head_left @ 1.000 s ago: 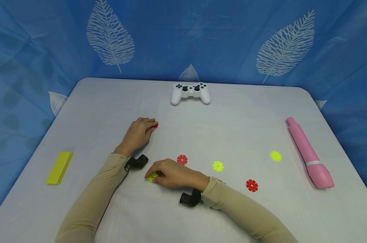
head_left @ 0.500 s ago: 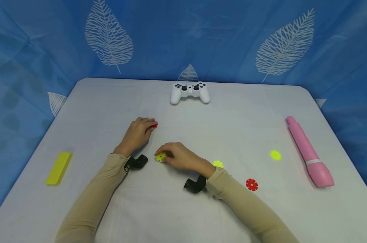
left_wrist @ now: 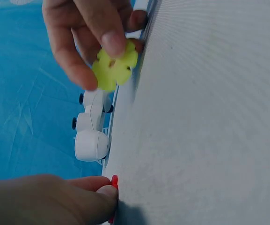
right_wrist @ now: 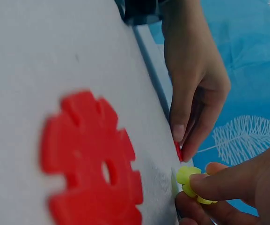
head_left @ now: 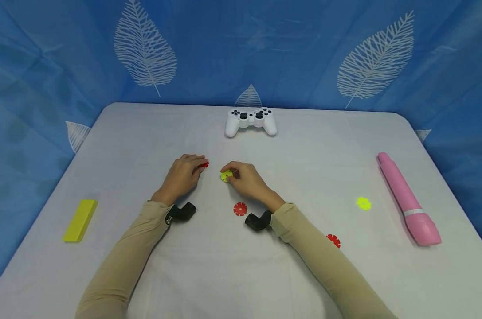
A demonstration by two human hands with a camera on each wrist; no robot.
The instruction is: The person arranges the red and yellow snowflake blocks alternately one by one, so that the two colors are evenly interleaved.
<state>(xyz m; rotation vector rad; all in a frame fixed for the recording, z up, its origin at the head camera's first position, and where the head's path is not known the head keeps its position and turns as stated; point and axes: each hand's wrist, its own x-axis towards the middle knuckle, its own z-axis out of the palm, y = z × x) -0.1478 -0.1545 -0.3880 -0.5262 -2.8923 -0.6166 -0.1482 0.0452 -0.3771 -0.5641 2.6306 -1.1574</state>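
My left hand pinches a red snowflake-shaped disc low at the tabletop; its fingers cover most of the disc. A little to the right, my right hand pinches a yellow notched disc between thumb and fingers. In the left wrist view that yellow disc shows its flat side, held up off the white cloth. Another red disc lies flat below the right hand, and it looms large in the right wrist view.
A white game controller sits at the far edge. On the right lie a pink folded umbrella-like object, a yellow disc and a red disc partly behind the sleeve. A yellow block is at left.
My right hand has moved up the table and rightward with the yellow disc, closer to the left hand's level. The right sleeve now hides another yellow disc. My left hand has stayed put.
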